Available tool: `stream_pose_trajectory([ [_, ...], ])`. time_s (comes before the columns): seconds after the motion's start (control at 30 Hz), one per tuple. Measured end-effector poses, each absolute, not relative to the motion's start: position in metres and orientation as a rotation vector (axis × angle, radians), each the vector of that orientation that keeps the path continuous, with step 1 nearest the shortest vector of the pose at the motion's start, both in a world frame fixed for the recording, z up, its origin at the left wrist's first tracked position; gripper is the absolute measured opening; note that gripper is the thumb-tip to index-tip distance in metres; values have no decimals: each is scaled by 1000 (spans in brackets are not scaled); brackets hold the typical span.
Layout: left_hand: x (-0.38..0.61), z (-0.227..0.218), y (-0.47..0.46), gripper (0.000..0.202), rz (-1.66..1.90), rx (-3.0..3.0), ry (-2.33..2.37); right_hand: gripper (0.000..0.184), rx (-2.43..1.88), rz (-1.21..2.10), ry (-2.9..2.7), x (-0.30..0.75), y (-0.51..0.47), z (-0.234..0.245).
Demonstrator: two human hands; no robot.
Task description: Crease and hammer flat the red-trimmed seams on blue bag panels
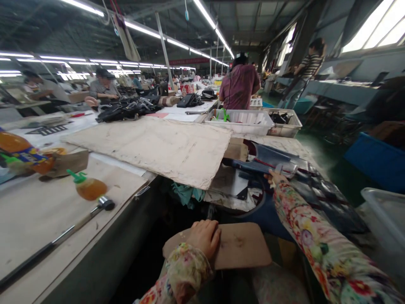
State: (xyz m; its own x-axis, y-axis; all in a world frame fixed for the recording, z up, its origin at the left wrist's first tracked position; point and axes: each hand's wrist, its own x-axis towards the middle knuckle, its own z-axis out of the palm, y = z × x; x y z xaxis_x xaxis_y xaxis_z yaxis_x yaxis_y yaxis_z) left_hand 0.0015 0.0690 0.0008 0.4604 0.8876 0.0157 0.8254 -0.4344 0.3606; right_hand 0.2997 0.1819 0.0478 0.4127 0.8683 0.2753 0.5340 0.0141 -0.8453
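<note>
Two hands: both bare, both in the head view, well apart from each other.
Left hand: palm down, fingers together and slightly bent over a rounded brown panel; whether it grips or merely rests, I cannot tell.
Right hand: at the end of an outstretched arm, fingers partly curled at the navy pieces; whether it has hold of one is unclear.
Navy pieces: overlapping in a pile on the right tabletop, some reaching over its near edge.
Brown panel: below that near edge, in front of the body.
Off-white board: left of the pile, jutting past the left tabletop.
Hammer: along the left tabletop's right edge, its head near a green-nozzled squeeze bottle.
Step in hand: probably reaching for or sorting a navy piece.
Next move: seems to call for a firm pinch on one edge, without dragging neighbouring pieces off.
</note>
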Motion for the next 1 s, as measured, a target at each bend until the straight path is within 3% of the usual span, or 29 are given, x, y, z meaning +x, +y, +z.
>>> stream_pose_trajectory([
  [0.17,2,2,69,35,272,2422,1473,43,-1681,564,-1240,279,213,82],
  [0.4,0,-1,69,36,308,2465,1461,35,-1890,545,-1216,272,146,87],
  [0.57,-5,2,60,38,622,2403,1403,43,-1854,185,-1116,271,81,134],
  [0.7,10,44,35,48,1080,2447,1251,35,-1594,-214,-1371,245,33,170],
  [0.83,39,105,24,61,1173,2480,1173,17,-1239,-414,-1732,219,6,176],
  [0.93,52,134,37,52,1071,2488,1041,10,-1097,-439,-1877,212,-4,172],
  [1.0,55,145,50,37,993,2521,993,16,-1117,-407,-1878,214,-13,170],
])
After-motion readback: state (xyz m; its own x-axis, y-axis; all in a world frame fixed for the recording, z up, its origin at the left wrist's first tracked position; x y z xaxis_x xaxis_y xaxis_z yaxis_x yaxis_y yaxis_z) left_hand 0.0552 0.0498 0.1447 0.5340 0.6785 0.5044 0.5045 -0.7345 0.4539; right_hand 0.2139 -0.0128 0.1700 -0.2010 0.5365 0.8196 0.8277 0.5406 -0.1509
